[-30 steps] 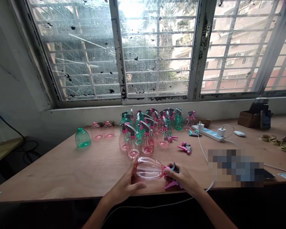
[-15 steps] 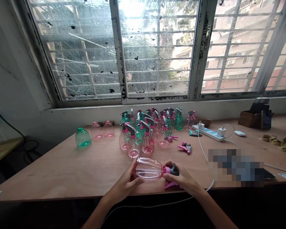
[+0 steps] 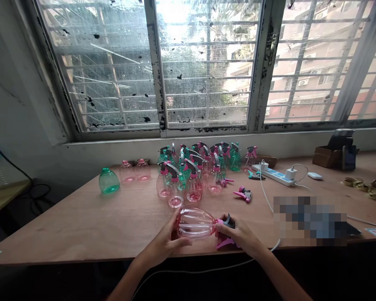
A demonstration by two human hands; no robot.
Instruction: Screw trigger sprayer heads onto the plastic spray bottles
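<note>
A clear pink spray bottle (image 3: 195, 223) lies sideways between my hands above the table's front edge. My left hand (image 3: 166, 243) is closed around its base end. At the neck, my right hand (image 3: 235, 236) grips the pink and black spray head (image 3: 228, 222), its thumb over the pink collar. The pink trigger (image 3: 226, 243) points down toward me. Beyond the bottle stand several pink and green spray bottles (image 3: 193, 188) with heads fitted. A loose pink and black spray head (image 3: 245, 194) rests on the table to the right of that group.
To the left are a headless green bottle (image 3: 109, 182) and two headless pink bottles (image 3: 135, 172). A white power strip (image 3: 277, 175) with cables lies at the right, near a teal spray head (image 3: 256, 175), a brown box (image 3: 327, 156) and brass-coloured parts (image 3: 366, 187). A blurred patch covers the right front.
My right thumb and fingers have shifted slightly around the collar, and the spray head sits at a slightly different angle. The bottle stays in both hands.
</note>
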